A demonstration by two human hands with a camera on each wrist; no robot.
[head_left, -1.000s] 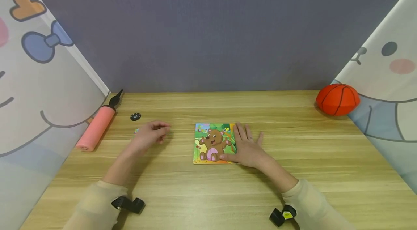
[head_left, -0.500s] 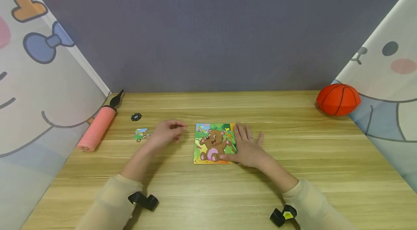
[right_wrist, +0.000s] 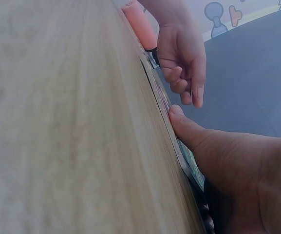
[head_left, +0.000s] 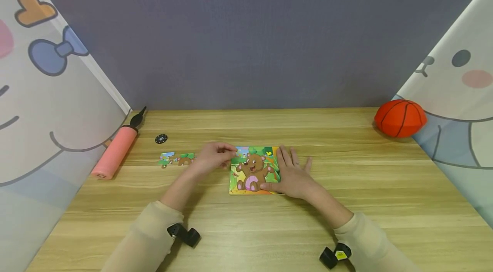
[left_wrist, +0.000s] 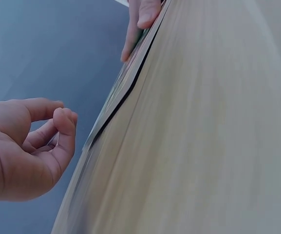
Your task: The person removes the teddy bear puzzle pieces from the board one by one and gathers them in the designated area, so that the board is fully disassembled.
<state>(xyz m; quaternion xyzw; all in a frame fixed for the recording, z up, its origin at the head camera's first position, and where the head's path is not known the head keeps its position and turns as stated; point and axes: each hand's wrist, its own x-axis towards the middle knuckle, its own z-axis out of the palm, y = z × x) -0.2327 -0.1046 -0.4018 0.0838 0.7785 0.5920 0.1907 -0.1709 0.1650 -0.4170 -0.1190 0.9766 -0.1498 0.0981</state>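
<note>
A square bear jigsaw puzzle [head_left: 252, 171] lies on the wooden table, its bear picture facing up. Across its right side rests my right hand [head_left: 293, 176], fingers spread and thumb near the lower edge. My left hand [head_left: 213, 157] hovers by the upper-left corner, thumb and fingertips drawn together with nothing visible between them. In the left wrist view this left hand [left_wrist: 30, 148] stands slightly apart from the puzzle's edge [left_wrist: 116, 105]. Loose puzzle pieces [head_left: 166, 158] in green, blue and brown lie left of it, partly hidden by the left hand.
A pink hand pump [head_left: 115, 151] with a black nozzle lies at the far left. Near it is a round black chip [head_left: 161, 138]. A red ball marked like a basketball [head_left: 400, 118] sits at the back right. A grey wall [head_left: 250, 36] rises behind the table.
My left hand has moved right from the loose pieces to the puzzle's upper-left corner, uncovering those pieces. The right hand stays on the puzzle.
</note>
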